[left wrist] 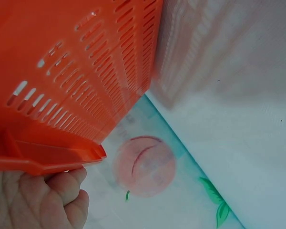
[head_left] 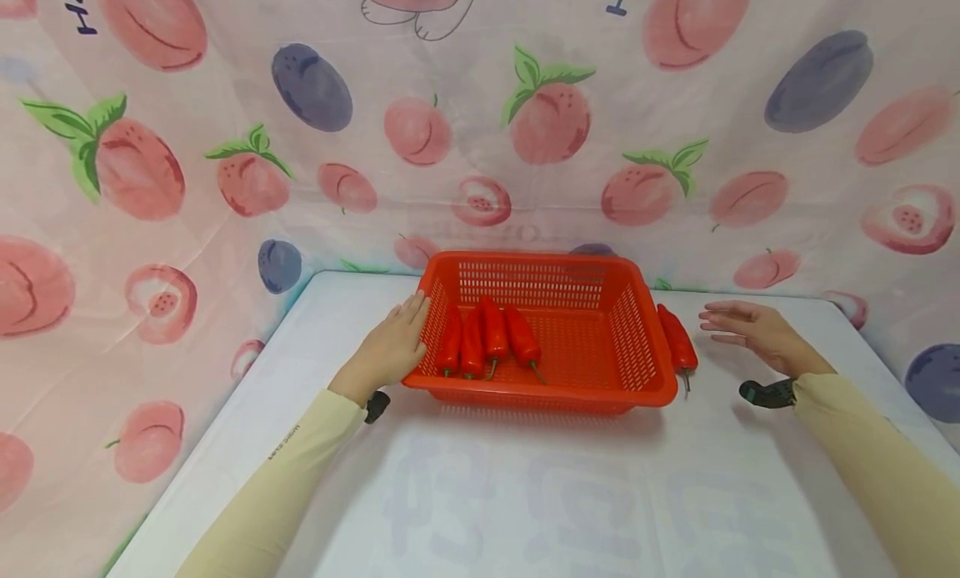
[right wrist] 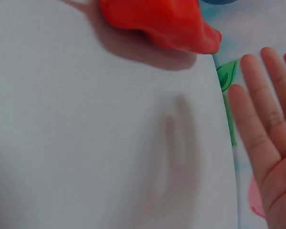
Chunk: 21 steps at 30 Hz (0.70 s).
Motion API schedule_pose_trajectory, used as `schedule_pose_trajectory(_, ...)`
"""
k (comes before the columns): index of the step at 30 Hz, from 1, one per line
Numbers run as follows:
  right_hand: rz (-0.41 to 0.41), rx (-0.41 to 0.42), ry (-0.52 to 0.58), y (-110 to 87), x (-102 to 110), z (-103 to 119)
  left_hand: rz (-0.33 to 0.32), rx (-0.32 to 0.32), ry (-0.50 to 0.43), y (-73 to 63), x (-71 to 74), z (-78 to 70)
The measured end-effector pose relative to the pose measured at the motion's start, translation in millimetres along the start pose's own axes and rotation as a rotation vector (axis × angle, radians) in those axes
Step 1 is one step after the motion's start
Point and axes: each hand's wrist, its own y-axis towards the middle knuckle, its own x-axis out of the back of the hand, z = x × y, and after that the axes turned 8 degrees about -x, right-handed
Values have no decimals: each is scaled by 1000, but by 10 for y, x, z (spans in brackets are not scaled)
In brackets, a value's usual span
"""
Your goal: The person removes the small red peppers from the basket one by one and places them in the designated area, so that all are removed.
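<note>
A red plastic basket [head_left: 547,392] with slotted walls stands on the table. Several red chili peppers [head_left: 495,332] lie in its left part, their green stems toward the near side. At the left rim, my left hand [head_left: 390,344] grips the basket with bent fingers; the left wrist view shows the palm against the rim [left wrist: 43,167], and part of the fingers is hidden there. One more red chili pepper [head_left: 678,340] lies on the table just outside the basket's right wall. To the right of this pepper, my right hand [head_left: 753,332] is held above the table, fingers extended and apart, holding nothing.
The white-covered table [head_left: 525,495] ends at a back edge close behind the basket. A cloth printed with peaches and plums [head_left: 480,128] hangs behind it and along the left side. Dark wrist devices [head_left: 767,394] sit under both wrists.
</note>
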Motion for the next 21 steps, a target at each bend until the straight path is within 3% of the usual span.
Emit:
schedule_pose_trajectory(8, 15, 108, 132, -81, 49, 180, 6, -3, -1, 2, 3, 8)
schedule_pose_trajectory(16, -19, 99, 90, -139, 125, 411, 3, -8, 0, 3, 8, 9)
schedule_pose_trajectory(21, -13, 157, 34, -151, 200, 531, -12, -1, 14, -2, 3, 11)
